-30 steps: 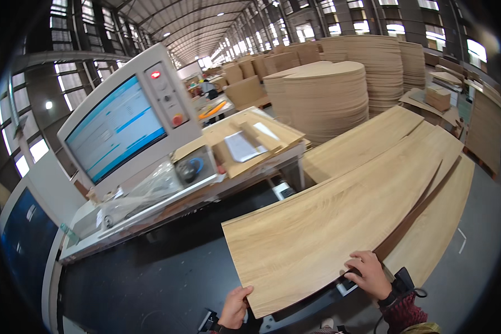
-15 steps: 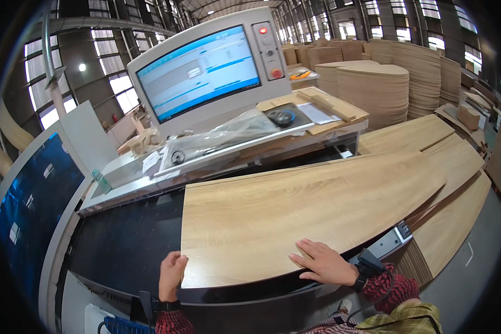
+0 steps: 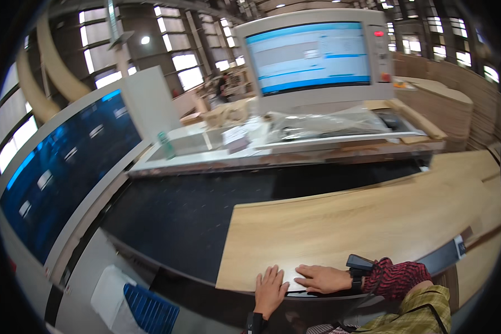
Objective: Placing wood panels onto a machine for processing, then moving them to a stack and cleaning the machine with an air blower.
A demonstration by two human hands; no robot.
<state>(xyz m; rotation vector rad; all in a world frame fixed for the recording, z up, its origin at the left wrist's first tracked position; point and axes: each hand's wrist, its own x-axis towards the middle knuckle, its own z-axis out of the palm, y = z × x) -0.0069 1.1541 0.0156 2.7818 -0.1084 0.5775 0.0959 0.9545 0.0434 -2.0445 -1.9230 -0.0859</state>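
A light wood-grain panel (image 3: 339, 234) lies flat on the black machine bed (image 3: 178, 222), its left end over the bed. My left hand (image 3: 270, 289) rests on the panel's front edge close to its left corner, fingers stretched out and slightly apart. Just right of it, my right hand (image 3: 323, 279) lies flat on the same panel, fingers pointing left. A narrow gap parts the two hands. Neither hand grips anything.
Behind the bed stands a console with a lit monitor (image 3: 309, 58) and a ledge (image 3: 206, 158) holding plastic film and papers. A dark-windowed machine cover (image 3: 72, 161) rises at left. A blue basket (image 3: 150, 309) sits low at left; stacked boards (image 3: 440, 106) stand at far right.
My view has turned left. My left hand has gone from the panel's left edge onto its front edge, beside my right hand. The black gap between panel and console looks wider.
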